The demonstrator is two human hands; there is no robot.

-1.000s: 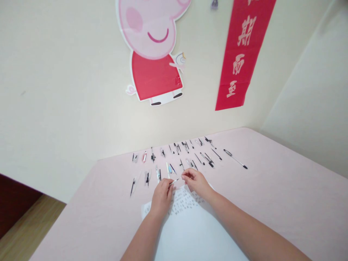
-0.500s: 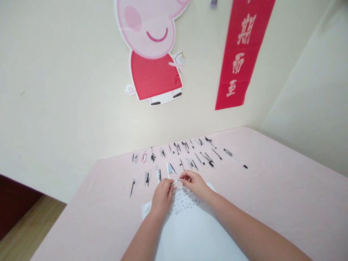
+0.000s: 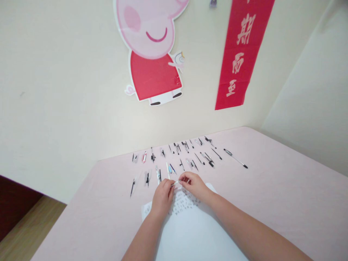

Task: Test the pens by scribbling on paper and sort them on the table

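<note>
My left hand (image 3: pixel 163 195) and my right hand (image 3: pixel 193 183) meet over the top of a written sheet of paper (image 3: pixel 195 228). Between their fingertips is a thin pale pen (image 3: pixel 176 182), gripped at its left end by the left hand and at its right end by the right. Fingers hide much of it, so I cannot tell whether it is whole or in parts. Just beyond the hands lie a white pen (image 3: pixel 168 169) and a blue pen piece (image 3: pixel 170 169).
Several pen parts, black refills and clear barrels, lie in rows on the pink tabletop (image 3: pixel 108 210). A long clear pen with a black tip (image 3: pixel 236 158) lies apart at the right. Behind the table, the wall carries a pig cutout (image 3: pixel 156 74) and a red banner (image 3: pixel 239 61).
Both hands hold nearly the same place, with the right hand a touch lower. The pen stays between the fingertips. The pens on the table have not moved.
</note>
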